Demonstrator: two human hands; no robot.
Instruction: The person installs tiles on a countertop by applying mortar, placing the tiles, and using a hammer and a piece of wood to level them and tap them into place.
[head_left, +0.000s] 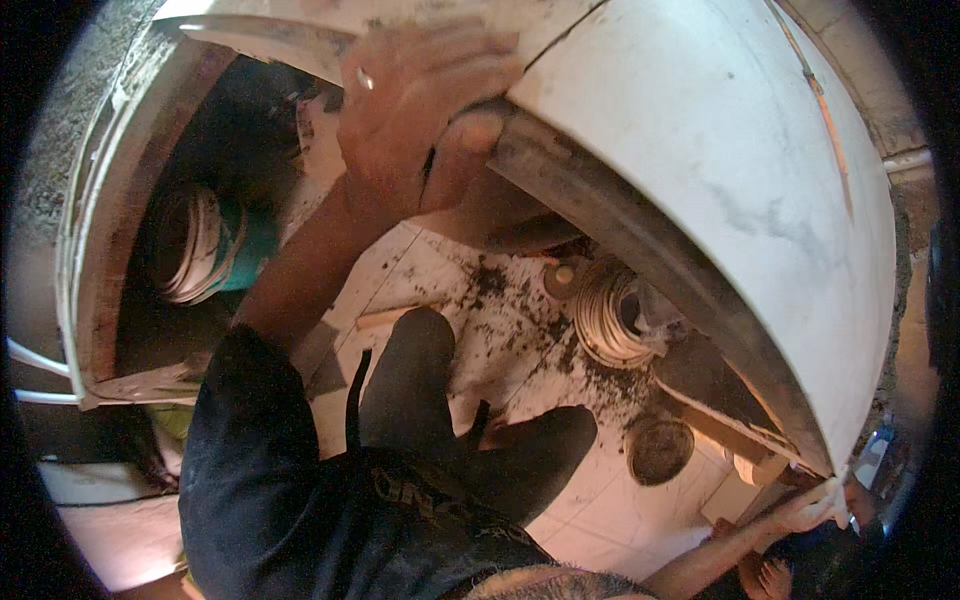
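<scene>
A large white marble-look slab point(760, 200) with faint grey veins spreads across the upper right, bent by the lens. My left hand point(430, 110), with a ring on one finger, lies over its near edge. The fingers rest on top and the thumb presses at the rim. From under that hand a dark line runs across the slab. At the far right, my right hand point(808, 508) is closed about the slab's pointed lower corner; its fingertips are small and partly hidden. A dark grey support edge point(640, 220) follows the slab's underside.
Dark debris point(490, 285) litters the pale tiled floor beneath, around my bent knees. A cable coil point(605, 320) and a round bucket point(660, 450) stand there. At left, a teal bucket point(250, 250) sits within a framed recess point(95, 300). Part of another person point(775, 578) shows at lower right.
</scene>
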